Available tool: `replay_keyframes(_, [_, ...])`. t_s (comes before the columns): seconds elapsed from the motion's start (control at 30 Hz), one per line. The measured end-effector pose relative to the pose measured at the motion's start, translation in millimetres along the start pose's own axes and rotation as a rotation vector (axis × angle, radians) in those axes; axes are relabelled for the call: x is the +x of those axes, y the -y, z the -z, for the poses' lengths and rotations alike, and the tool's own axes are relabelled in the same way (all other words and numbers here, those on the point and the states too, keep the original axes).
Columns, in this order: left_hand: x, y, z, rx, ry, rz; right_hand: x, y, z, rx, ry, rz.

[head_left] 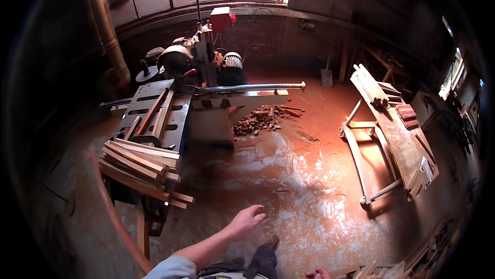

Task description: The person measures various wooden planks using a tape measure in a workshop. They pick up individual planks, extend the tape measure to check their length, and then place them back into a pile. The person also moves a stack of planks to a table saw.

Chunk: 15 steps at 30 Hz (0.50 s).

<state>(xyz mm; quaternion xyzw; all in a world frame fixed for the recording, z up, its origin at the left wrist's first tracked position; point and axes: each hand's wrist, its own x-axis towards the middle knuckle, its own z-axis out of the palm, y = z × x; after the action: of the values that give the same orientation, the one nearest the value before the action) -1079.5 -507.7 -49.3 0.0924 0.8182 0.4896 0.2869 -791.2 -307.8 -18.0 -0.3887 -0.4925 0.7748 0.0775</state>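
Note:
My left hand hangs over the floor in the lower middle, its fingers loosely bent and nothing seen in it. The forearm comes in from the lower left, with a pale sleeve pushed up. Only a few curled fingers of my right hand show at the lower edge; the rest is cut off. Left of my left hand, a stack of wooden strips lies on the near end of a metal machine table. A long reddish strip of wood, blurred at its upper end, runs down to my left sleeve.
A woodworking machine with a metal rail stands ahead. Offcuts are heaped beside its base. On the right, a wheeled wooden trolley carries stacked strips. Reddish dust covers the floor. More scrap wood lies at lower right.

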Motion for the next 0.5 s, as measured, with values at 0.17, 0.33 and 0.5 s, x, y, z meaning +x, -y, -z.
replay_keyframes(0.17, [56.2,5.3,62.7,-0.03,-0.309,0.027,126.8,31.1,-22.6,-0.151,0.082,-0.012])
replay_keyframes(0.33, [85.0,-25.1,116.3,-0.048,-0.603,0.055,241.4,68.1,-62.4,-0.326,0.326,-0.037])
replay_keyframes(0.5, [125.6,-23.5,146.6,-0.077,-0.775,0.086,344.8,122.0,-185.1,-0.507,0.576,0.034])
